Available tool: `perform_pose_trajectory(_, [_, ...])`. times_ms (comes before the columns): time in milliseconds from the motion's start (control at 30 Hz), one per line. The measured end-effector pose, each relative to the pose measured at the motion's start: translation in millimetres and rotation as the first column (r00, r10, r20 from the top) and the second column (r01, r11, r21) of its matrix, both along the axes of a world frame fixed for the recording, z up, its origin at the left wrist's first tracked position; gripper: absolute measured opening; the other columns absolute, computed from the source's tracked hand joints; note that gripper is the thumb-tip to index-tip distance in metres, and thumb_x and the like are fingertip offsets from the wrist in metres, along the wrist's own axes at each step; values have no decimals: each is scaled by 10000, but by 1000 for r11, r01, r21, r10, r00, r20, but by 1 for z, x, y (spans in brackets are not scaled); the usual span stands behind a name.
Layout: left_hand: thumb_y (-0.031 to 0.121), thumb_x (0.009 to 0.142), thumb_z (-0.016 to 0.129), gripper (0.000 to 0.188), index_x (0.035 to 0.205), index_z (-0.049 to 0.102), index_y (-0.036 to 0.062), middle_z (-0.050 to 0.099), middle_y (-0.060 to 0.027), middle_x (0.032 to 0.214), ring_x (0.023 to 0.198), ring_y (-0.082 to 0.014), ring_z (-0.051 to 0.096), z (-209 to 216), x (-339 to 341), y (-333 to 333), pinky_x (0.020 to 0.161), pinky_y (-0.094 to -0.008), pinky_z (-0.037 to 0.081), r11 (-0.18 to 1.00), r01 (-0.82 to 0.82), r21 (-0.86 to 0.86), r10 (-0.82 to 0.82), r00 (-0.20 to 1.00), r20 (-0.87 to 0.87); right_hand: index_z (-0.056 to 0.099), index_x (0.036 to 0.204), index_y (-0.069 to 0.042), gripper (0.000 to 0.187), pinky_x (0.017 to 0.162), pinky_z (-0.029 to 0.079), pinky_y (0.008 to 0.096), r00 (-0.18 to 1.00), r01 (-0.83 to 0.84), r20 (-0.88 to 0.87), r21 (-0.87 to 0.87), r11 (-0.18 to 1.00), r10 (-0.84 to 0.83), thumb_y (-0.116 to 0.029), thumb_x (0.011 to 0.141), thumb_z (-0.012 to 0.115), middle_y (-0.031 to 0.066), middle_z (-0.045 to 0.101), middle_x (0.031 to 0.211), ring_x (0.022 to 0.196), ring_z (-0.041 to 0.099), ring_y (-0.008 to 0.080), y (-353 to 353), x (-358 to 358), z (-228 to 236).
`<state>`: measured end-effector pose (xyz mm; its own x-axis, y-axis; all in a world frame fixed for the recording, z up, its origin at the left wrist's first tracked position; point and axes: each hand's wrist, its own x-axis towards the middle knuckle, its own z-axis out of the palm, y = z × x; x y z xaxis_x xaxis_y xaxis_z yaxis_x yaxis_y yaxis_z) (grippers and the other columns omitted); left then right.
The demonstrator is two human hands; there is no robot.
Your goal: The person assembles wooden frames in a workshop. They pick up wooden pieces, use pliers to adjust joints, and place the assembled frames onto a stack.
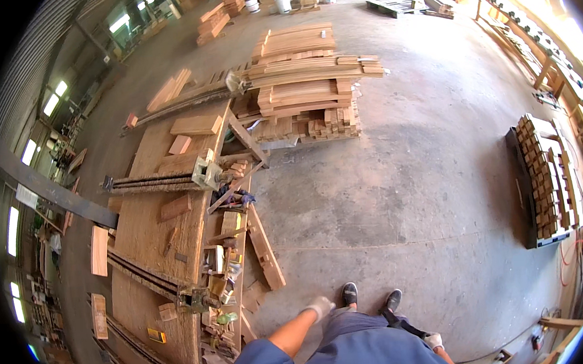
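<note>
Concrete floor (399, 174) spreads wide, a big timber stack (304, 79) at its far side. Along the left runs the long desk (148, 259), strewn with clamps (199, 171), offcuts and small tools. A loose plank (264, 248) leans off its edge near the shoes (350, 293); a careless step could trip there. The left hand (320, 307), gloved, hangs empty with fingers loosely curled just beside the desk; the right hand (434, 340) is half hidden, so its grip cannot be told.
</note>
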<state>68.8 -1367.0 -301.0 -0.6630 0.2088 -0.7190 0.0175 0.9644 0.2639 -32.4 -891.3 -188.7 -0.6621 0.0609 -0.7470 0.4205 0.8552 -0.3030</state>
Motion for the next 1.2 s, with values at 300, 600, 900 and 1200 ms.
perform_pose_trajectory(300, [289,929,692,277,1103,770,87,764,-105,1116,1008,-256,721,43,-133,23,880,-387,536,666,-714,216,724,689,43,790,1066,-103,409,921,556,399,983,146,106,68,987,-153,-427,849,668,181,743,1080,1044,713,346,50,17,-2])
perform_pose_trajectory(600, [450,922,638,404,1124,771,127,719,-162,1182,1151,-363,670,84,-183,207,1016,-437,502,940,-336,-54,338,941,34,755,1144,-32,344,745,607,382,557,830,312,-158,536,-770,-308,960,661,140,766,1006,848,744,243,167,26,-25])
perform_pose_trajectory(900, [393,918,665,351,1072,787,103,758,-161,1081,994,-300,736,21,-317,251,875,-427,559,963,154,222,-128,984,-125,778,1032,-42,477,804,584,402,793,601,136,-10,799,-594,-466,953,575,146,768,974,893,749,267,270,32,-66])
perform_pose_trajectory(1200, [369,912,702,277,948,796,111,768,-156,914,803,-285,758,-47,-443,364,718,-456,588,697,714,-72,-708,668,-230,761,1067,-54,353,708,599,364,328,944,205,-96,315,-922,-368,984,620,93,768,902,781,736,199,256,11,-36])
